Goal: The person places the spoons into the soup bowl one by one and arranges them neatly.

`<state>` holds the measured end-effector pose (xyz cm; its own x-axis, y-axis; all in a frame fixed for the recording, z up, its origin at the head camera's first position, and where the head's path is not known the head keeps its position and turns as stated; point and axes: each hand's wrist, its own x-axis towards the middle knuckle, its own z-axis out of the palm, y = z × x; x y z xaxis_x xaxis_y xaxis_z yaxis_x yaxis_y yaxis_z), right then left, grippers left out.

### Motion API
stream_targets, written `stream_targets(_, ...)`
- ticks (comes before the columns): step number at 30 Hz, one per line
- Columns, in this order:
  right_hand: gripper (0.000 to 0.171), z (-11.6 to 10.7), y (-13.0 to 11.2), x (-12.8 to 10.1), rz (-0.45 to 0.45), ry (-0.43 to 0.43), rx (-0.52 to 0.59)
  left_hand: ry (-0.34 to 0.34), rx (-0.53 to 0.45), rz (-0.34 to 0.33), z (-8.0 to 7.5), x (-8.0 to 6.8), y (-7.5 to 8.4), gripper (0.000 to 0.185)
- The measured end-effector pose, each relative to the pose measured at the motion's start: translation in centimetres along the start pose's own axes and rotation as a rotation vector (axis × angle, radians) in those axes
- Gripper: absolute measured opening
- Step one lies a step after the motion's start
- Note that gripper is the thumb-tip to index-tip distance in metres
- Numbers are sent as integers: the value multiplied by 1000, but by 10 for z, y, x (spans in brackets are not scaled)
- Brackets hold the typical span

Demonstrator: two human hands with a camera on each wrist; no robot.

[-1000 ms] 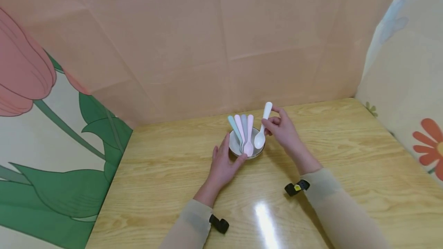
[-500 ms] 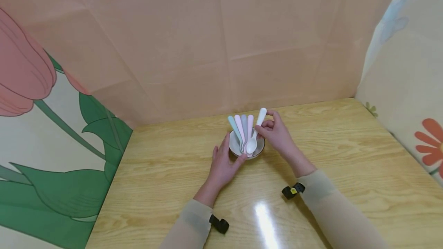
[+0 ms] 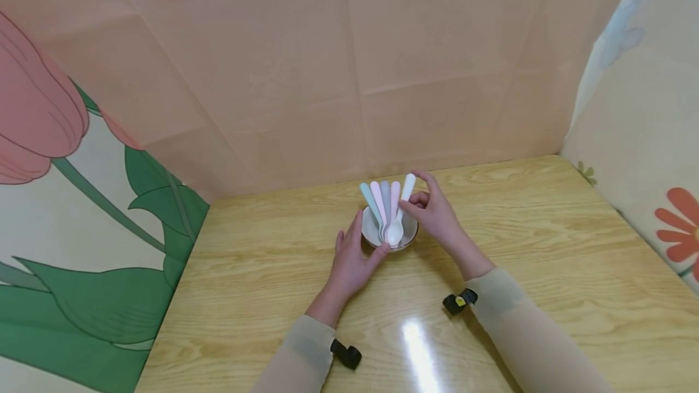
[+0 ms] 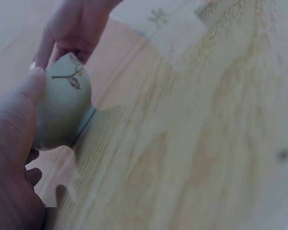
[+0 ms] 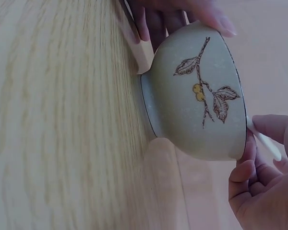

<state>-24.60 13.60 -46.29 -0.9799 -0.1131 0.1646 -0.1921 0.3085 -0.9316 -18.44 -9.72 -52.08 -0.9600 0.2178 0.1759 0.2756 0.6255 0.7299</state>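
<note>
A small bowl (image 3: 409,236) stands upright on the wooden table. Leaning in it, handles up and fanned out, are a teal spoon (image 3: 371,200), two pink spoons (image 3: 395,192) and a grey spoon (image 3: 386,194). My left hand (image 3: 349,267) holds the bowl's left side, thumb at the near rim and fingers around the outer wall. The white spoon (image 3: 394,234) lies at the right of the fan, its head inside the bowl. With thumb and fingers my right hand (image 3: 438,218) pinches its handle. In the right wrist view, the bowl wall (image 5: 187,129) bears a leafy branch pattern.
The wood-grain table (image 3: 251,259) runs up to a peach cloth backdrop (image 3: 273,77) just behind the bowl. Floral panels border it on the left (image 3: 98,296) and right (image 3: 644,138). A bright reflection (image 3: 419,356) lies near the front.
My right hand has moved left with the white spoon, bringing it from the bowl's right rim over beside the other spoons and lower. My left hand has stayed on the bowl.
</note>
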Motion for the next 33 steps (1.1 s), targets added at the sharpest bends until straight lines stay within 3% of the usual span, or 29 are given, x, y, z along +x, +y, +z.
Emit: stream_targets(33,67,4,11,11,65,10,-130,5,9,4,2,1,-5,104)
